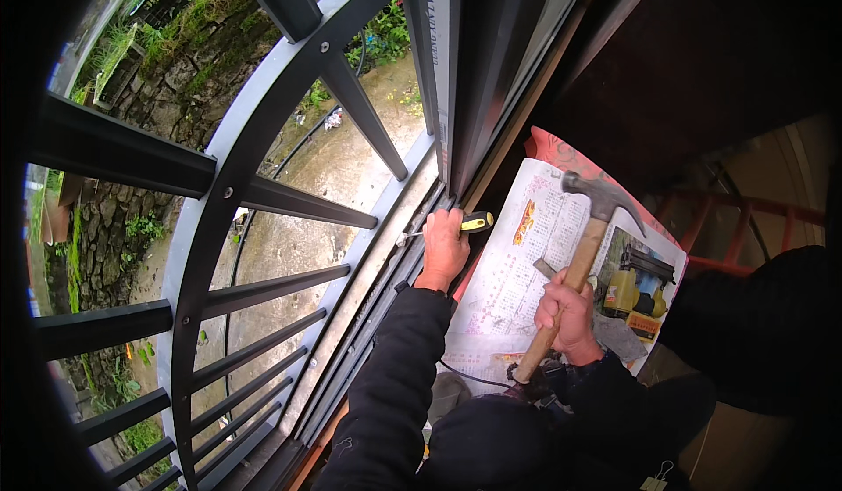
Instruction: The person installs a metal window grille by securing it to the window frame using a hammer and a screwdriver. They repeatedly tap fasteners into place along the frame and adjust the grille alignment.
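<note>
My left hand (444, 247) is closed around a screwdriver with a yellow and black handle (478, 222). The metal shaft sticks out on the left of the hand, its end at the sill (426, 194) of the window frame. In my right hand (568, 314) is a claw hammer (586, 254), gripped partway along its wooden handle. Its dark head points away from me, over printed paper (500, 311). A flat grey metal piece (544, 268) shows beside the hammer handle; whether the right hand also holds it I cannot tell.
A curved dark metal railing (197, 219) with several bars stands outside on the left. The window's upright frame (456, 70) rises ahead. On the paper lie a yellow and black tool (633, 285) and a grey flat piece (619, 337). A red ladder-like frame (741, 232) stands at right.
</note>
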